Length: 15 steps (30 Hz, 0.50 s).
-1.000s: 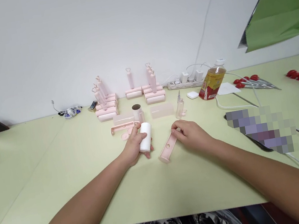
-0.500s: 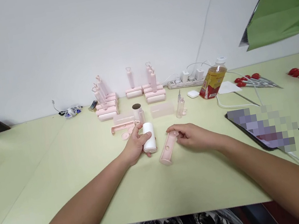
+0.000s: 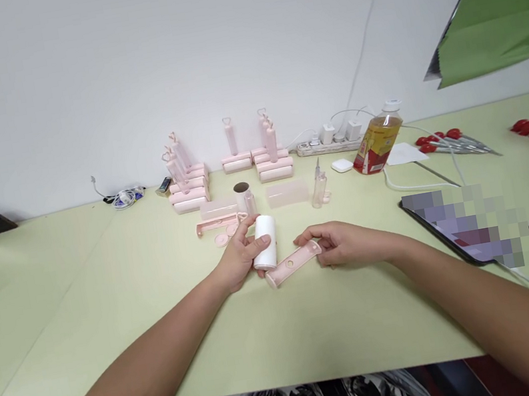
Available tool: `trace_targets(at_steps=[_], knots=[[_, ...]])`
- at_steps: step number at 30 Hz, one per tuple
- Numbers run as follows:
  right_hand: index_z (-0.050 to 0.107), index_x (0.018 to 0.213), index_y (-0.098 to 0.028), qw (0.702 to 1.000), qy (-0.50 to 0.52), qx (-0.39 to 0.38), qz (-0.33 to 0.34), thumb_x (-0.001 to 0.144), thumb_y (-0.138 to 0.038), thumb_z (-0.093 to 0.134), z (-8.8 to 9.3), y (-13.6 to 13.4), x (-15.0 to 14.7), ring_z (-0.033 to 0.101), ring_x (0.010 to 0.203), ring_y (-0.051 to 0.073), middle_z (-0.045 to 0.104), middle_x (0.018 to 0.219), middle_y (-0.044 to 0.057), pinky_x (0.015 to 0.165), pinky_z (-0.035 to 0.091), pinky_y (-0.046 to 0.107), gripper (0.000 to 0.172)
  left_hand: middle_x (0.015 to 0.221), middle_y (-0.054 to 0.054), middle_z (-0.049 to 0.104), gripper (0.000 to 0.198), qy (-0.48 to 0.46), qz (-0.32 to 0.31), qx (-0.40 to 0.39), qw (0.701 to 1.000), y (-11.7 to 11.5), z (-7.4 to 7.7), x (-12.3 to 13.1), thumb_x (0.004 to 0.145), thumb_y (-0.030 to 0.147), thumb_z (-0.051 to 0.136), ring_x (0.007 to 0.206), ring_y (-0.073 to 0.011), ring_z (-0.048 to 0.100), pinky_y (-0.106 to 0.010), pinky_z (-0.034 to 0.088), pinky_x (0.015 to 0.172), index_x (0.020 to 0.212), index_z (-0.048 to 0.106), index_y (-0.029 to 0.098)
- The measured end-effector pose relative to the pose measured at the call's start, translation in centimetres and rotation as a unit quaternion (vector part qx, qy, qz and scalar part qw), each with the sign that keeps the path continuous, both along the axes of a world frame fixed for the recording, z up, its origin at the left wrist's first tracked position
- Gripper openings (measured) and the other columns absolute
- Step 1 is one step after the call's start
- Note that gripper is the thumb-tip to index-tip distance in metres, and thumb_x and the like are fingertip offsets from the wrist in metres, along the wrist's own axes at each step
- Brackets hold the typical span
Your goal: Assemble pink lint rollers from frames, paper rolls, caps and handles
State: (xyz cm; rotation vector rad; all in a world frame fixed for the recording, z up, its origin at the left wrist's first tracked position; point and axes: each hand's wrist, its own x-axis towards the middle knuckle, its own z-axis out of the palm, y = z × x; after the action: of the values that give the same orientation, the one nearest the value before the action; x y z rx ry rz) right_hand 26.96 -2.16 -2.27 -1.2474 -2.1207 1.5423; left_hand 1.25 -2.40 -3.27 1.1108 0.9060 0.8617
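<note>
A white lint-roller refill [image 3: 265, 242] is gripped in my left hand [image 3: 242, 256], its lower end tilted toward me. My right hand [image 3: 335, 243] pinches one end of a pink half-shell housing [image 3: 300, 262] with a round hole in its middle. The housing slants with its free end low, beside or against the roll's lower end; I cannot tell whether they touch. Behind my left hand are another pink housing part [image 3: 218, 224], small pink discs [image 3: 221, 239] and an upright cardboard-cored roll [image 3: 241, 189]. A translucent pink cover [image 3: 287, 193] lies farther back.
Assembled pink lint rollers [image 3: 274, 169] stand along the wall. A clear pink handle [image 3: 319, 190] with a pointed tip stands right of centre. A drink bottle [image 3: 378, 140], power strip [image 3: 321, 147], red-handled tools [image 3: 455, 142] and a phone or tablet [image 3: 463, 232] occupy the right side.
My right hand has turned the pink housing from steep to nearly level, bringing its free end left to the white roll. The roll in my left hand has shifted slightly right.
</note>
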Motion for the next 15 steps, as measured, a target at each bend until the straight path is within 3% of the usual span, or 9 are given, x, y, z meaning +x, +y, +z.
trace_targets(at_steps=[6,15], knots=[[0.055,0.107,-0.017,0.994,0.085,-0.072,-0.009,0.078,-0.029,0.068,0.3,0.0,-0.5,0.059,0.060,0.012,0.060,0.072,-0.001,0.054,0.049,0.024,0.034,0.074,0.003,0.057,0.080,0.019,-0.008,0.015,1.000,-0.3,0.0,0.1,0.071,0.047,0.075,0.048,-0.0103,0.054,-0.019,0.040,0.039,0.136,0.034,0.026],[0.059,0.098,-0.013,0.959,0.210,-0.165,-0.090,0.075,-0.047,0.076,-0.3,-0.5,-1.8,0.065,0.056,0.013,0.066,0.067,0.002,0.057,0.056,0.025,0.045,0.073,0.004,0.056,0.077,0.024,-0.072,0.024,0.997,-0.6,0.4,0.0,0.071,0.046,0.076,0.053,-0.0096,0.051,-0.020,0.040,0.047,0.133,0.036,0.022]])
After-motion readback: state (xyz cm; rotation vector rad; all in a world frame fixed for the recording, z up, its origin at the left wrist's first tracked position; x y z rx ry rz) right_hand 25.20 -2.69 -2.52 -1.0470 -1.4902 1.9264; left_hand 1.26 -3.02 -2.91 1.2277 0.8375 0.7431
